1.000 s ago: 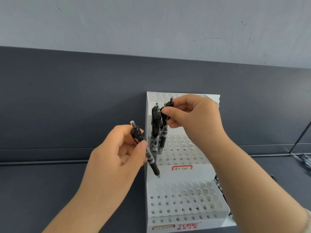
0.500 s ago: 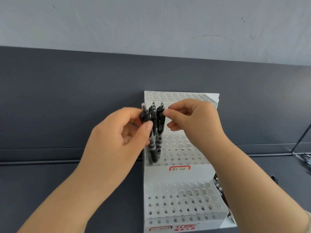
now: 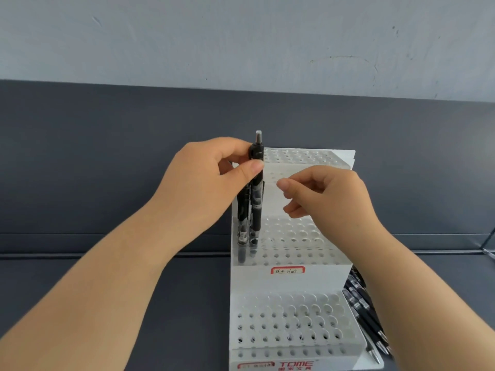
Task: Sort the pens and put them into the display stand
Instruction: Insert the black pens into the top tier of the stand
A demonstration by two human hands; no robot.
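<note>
Has swung the black pen upright since half a second back, with the left hand now higher, pinching the barrel near its top between thumb and forefinger. Holds the lower end at the holes in the middle tier of the white display stand, just right of the slotted pens at that tier's left edge; cannot tell whether already inside a hole. Has let go of those with the right hand and drawn it rightward, fingers loosely curled, gripping nothing, above the middle tier. Leaves loose pens lying on the dark table against the stand's right flank.
</note>
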